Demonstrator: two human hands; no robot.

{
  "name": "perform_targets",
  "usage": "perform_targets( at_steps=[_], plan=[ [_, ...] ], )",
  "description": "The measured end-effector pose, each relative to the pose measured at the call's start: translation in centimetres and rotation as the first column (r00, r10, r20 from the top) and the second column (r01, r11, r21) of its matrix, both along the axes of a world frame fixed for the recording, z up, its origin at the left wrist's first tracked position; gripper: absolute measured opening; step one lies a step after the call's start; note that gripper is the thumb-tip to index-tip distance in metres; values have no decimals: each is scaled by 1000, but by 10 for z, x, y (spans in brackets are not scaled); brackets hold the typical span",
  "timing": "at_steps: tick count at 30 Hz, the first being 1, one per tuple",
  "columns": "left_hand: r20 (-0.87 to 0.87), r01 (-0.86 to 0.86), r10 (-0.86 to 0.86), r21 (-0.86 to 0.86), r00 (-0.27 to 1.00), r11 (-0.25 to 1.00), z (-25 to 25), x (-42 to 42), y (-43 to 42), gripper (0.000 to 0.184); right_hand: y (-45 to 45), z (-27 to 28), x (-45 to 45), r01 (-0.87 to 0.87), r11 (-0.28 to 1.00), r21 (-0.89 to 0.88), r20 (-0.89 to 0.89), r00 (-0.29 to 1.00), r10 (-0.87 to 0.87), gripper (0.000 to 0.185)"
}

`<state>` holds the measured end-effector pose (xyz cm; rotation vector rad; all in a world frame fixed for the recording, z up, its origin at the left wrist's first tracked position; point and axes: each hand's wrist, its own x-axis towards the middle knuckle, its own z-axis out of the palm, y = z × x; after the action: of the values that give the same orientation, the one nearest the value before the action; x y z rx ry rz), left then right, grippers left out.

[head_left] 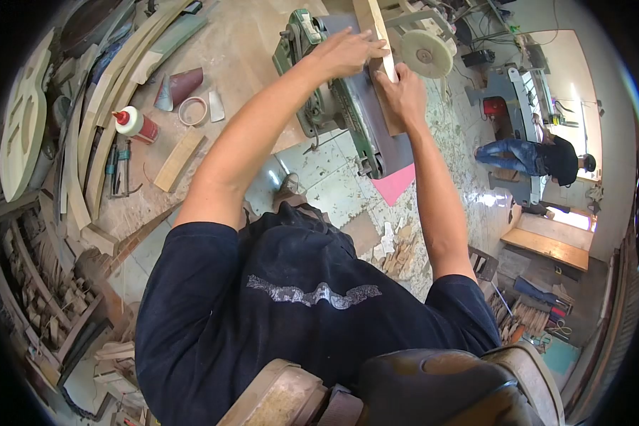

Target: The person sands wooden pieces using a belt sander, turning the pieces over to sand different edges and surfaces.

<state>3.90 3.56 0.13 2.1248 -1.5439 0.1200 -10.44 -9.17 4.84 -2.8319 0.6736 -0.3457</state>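
Both hands are on a pale wooden strip point(367, 15), which lies against the belt of a green belt sander point(356, 117). My left hand point(349, 54) reaches across the belt, and its fingers close over the strip's middle. Closer to my body, my right hand point(406, 92) grips the strip's near end, thumb pointing up along it. A brown wooden board or ledge point(389, 113) runs along the belt's right side, under my right hand. The strip's far end passes out of the top of the view.
On the bench to the left lie a red-and-white glue bottle point(136, 125), a tape roll point(192, 111), a wood block point(179, 162) and curved wooden pieces point(113, 78). A round disc point(426, 54) stands right of the sander. Another person point(554, 160) works at the far right.
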Motion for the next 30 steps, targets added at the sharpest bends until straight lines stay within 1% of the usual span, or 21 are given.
perform_targets(
  at_steps=[4, 7, 9, 12, 15, 18, 23, 28, 30],
  plan=[
    [-20, 18, -17, 35, 1000, 999, 6, -3, -3, 69, -1, -4, -2, 32, 998, -61, -31, 999, -34, 43],
    [-20, 37, -36, 67, 999, 997, 13, -5, -6, 68, -2, -6, -5, 43, 998, -46, -14, 999, -44, 43],
    [-11, 40, -39, 91, 999, 995, 14, -6, -9, 66, -1, -6, -7, 56, 995, -82, -9, 998, -57, 44],
    [87, 46, -53, 84, 995, 995, 9, -2, -12, 66, 2, -5, -8, 61, 992, -106, -9, 998, -63, 44],
    [105, 52, -63, 99, 992, 994, 10, -2, -12, 64, 7, -2, -9, 71, 990, -121, -16, 997, -73, 44],
    [47, 42, -47, 111, 998, 993, 14, -6, -11, 66, 9, -2, -9, 77, 988, -131, -23, 997, -80, 43],
    [45, 64, -70, 120, 997, 991, 9, -9, -15, 66, 9, -2, -14, 74, 990, -117, -21, 997, -77, 41],
    [28, 70, -74, 108, 997, 992, 18, -19, -4, 65, 12, -2, -21, 77, 991, -107, -4, 997, -78, 39],
    [19, 77, -79, 112, 997, 991, 23, -23, -1, 65, 10, -3, -23, 79, 992, -98, -9, 997, -81, 41]
  ],
)
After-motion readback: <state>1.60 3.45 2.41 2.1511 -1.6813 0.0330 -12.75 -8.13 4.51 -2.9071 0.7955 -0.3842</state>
